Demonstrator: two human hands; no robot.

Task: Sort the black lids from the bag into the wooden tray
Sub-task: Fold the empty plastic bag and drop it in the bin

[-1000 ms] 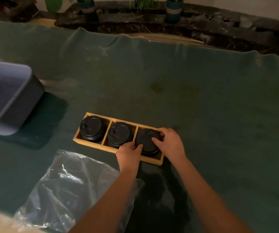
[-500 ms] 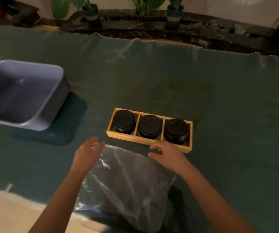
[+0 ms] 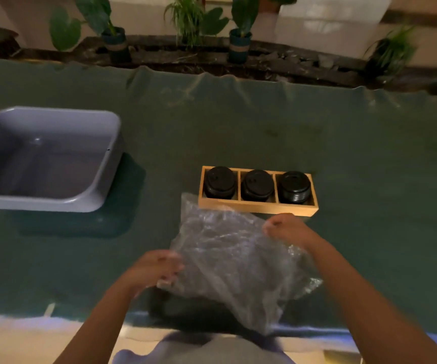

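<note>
A dark green cloth covers the surface [image 3: 291, 132], with a grey plastic tub [image 3: 46, 158] at its left. The crumpled clear plastic bag [image 3: 233, 261] hangs just before the three-compartment wooden tray [image 3: 258, 207]; it looks light, limp and slippery, best pinched at its edges. The left hand [image 3: 151, 270] grips its near-left edge, the right hand [image 3: 288, 228] its far-right corner. The stacked black round plastic lids [image 3: 257, 184] fill all three compartments; light, stiff, easily taken by the rim.
</note>
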